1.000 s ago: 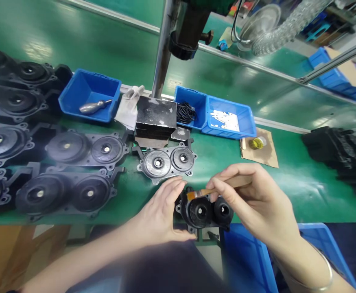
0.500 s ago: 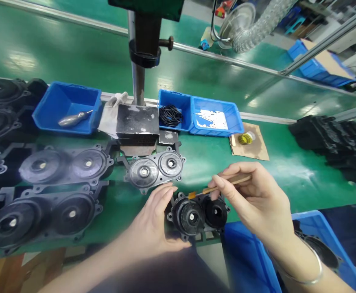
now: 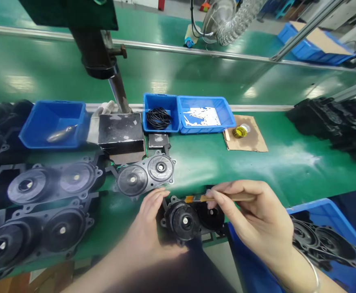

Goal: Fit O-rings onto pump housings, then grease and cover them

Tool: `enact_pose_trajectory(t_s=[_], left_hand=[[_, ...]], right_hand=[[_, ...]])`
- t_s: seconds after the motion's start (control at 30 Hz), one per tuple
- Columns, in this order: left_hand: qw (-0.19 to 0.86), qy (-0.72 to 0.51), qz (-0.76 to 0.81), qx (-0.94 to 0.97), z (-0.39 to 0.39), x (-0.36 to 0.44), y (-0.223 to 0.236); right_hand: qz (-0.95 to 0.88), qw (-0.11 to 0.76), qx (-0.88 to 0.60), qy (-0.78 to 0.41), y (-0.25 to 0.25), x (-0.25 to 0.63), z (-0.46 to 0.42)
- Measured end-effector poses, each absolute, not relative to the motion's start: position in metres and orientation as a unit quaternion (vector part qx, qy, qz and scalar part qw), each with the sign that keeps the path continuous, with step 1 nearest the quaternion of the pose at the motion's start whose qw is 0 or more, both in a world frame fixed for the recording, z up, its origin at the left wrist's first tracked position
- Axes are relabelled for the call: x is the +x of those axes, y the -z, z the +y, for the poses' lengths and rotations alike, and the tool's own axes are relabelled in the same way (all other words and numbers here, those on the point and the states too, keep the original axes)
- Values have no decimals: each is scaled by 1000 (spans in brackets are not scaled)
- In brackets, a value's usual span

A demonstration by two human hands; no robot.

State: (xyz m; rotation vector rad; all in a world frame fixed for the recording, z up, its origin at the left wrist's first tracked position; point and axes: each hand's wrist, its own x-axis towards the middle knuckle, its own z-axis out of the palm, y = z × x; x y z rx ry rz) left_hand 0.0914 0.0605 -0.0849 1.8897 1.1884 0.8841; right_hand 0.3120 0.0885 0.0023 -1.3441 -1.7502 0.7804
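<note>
In the head view a small brush [image 3: 197, 198] with a wooden handle and orange bristles is pinched in my right hand [image 3: 257, 215]. Its bristles lie at the upper edge of a black housing [image 3: 185, 221] with two round chambers. My left hand [image 3: 153, 228] is wrapped about the left end of this housing, fingers at the top and thumb below. A similar black housing [image 3: 133, 179] lies just beyond my left fingertips. A small yellow pot [image 3: 239, 131] stands on a piece of cardboard [image 3: 254, 140] farther back.
More black housings [image 3: 77, 177] fill the left side. At the back are blue bins [image 3: 228, 106] with black rings and white strips, a blue bin [image 3: 34, 122] with a metal tool, and a post stand [image 3: 121, 130]. A blue crate [image 3: 327, 207] of black parts stands at right.
The brush now lies flatter, its bristles shifted along the upper edge of the housing. My left hand stays round the housing. The whole view has shifted and tilted.
</note>
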Motion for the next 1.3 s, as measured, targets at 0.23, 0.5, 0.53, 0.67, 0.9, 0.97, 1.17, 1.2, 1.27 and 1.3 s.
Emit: enact_pose_trajectory(t_s=[0.23,0.5,0.53,0.67,0.9,0.97,1.17,1.2,1.27,1.3], left_hand=[[357,-341,475,728,60,93,84],[333,-382,448,737,60,94,88],[327,-391,440,739,60,95,88],[330,-401,432,738,60,95,90],[327,-401,431,740,60,95,91],[320,-404,434,739,60,96,90],[321,-390,433,747,60,95,90],[318,-391,432,748,61,95,90],[310,-395,433,749,61,95,90],[306,-397,433,749,61,95,90]], right_hand=[[-725,375,-492,-303,1,302,92],[-682,416,-508,-322,1,312,90],[-682,422,-496,-334,2,308,91],[-705,404,-477,-334,5,303,93],[-696,419,-498,-305,0,310,89],[-710,418,-481,-302,2,309,88],[-712,404,-511,-263,3,314,86],[-706,413,-507,-272,2,313,86],[-710,419,-484,-292,3,312,87],[-721,415,-470,-294,4,311,88]])
